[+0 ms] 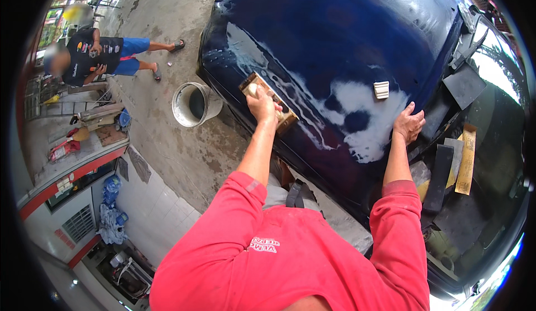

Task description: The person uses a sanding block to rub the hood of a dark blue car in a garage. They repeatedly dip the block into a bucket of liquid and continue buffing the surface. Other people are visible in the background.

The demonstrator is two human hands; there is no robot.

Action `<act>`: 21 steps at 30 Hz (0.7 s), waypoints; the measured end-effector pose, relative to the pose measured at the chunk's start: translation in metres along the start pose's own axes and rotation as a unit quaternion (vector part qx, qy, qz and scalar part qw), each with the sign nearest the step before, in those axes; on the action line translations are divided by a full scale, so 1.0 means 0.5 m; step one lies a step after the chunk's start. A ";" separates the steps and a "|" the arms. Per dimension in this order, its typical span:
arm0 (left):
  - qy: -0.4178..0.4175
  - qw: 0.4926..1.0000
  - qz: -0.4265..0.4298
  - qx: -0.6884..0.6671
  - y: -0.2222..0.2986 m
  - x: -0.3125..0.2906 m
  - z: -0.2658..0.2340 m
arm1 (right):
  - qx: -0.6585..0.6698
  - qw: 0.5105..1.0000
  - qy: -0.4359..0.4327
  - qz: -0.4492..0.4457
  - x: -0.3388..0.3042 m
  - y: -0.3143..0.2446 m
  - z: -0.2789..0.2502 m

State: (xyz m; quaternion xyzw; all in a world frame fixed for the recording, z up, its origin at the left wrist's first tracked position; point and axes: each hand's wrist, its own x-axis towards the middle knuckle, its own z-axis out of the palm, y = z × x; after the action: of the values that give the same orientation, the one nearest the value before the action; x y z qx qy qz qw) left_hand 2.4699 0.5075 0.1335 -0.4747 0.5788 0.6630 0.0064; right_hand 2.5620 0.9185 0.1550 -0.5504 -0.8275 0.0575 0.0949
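Some lettering (264,245) marks the shirt (312,255); left hand (264,106) grips a block (286,119), right hand (408,124) lies spread on the hood (335,60).

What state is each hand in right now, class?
Left hand: closed, holding a long brown rectangular block.
Right hand: open, empty, apparently resting on the glossy dark-blue car hood.

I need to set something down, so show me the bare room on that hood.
The blue hood has a broad bare stretch beyond the small pale block. Another, partly smeared pale, lies between the left hand on its wooden block and the right hand. The windshield is crowded: a black block and yellow strip lie there.
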 end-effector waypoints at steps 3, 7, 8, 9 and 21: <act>-0.025 0.998 0.055 0.006 0.023 0.071 0.017 | -0.005 1.000 0.001 -0.006 0.000 0.002 0.001; -0.065 0.994 -0.005 -0.090 0.148 0.270 0.020 | 0.006 1.000 0.009 -0.008 0.003 0.004 0.005; -0.092 0.982 -0.018 -0.162 0.167 0.300 -0.001 | 0.009 1.000 0.012 -0.013 0.004 0.004 0.006; -0.078 0.980 -0.014 -0.180 0.191 0.323 -0.025 | 0.008 1.000 0.009 -0.008 0.005 0.004 0.007; -0.025 0.995 -0.059 -0.072 0.051 -0.027 -0.036 | 0.003 1.000 0.006 -0.002 0.000 0.000 0.002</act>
State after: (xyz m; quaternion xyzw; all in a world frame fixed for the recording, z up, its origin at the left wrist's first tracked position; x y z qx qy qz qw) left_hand 2.4744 0.4922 0.1638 -0.4906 0.5001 0.7130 0.0263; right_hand 2.5617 0.9182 0.1542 -0.5488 -0.8279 0.0560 0.1018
